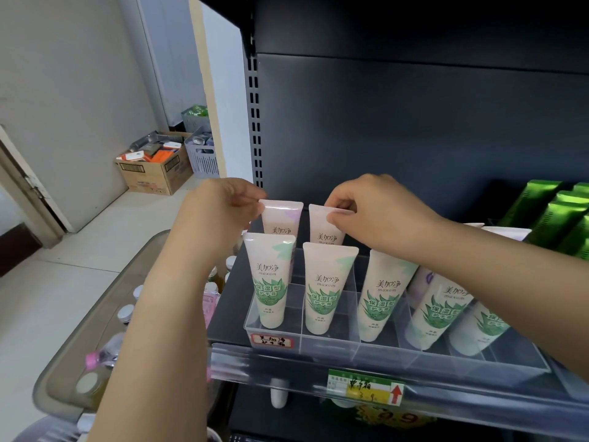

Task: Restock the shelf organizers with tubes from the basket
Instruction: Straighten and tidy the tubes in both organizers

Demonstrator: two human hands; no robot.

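1. left hand [223,202]: thumb and fingers clamped on the top left corner of the crimped end of left back tube [283,218].
2. right hand [376,208]: thumb and fingertips pinching the crimped top edge of right back tube [323,226], which is just beside the first.
3. Both held tubes are upright, crimp up, in the back row at the back left corner of the clear organizer [318,342]. Their lower ends are hidden behind the front row.
4. front-row tubes [325,288], with a green leaf print, stand cap down along the organizer's front edge. The ones toward the right lean.
5. The organizer sits at the front edge of the dark shelf [232,301], near its left end. handwritten label [271,340] is on the organizer's front left corner.
6. grey basket [79,336] is below the shelf's left edge, with capped bottles visible inside. Can't tell if it holds any tubes.
7. green packets [557,218] are at the shelf's back right. price tag [366,387] is on the front rail.
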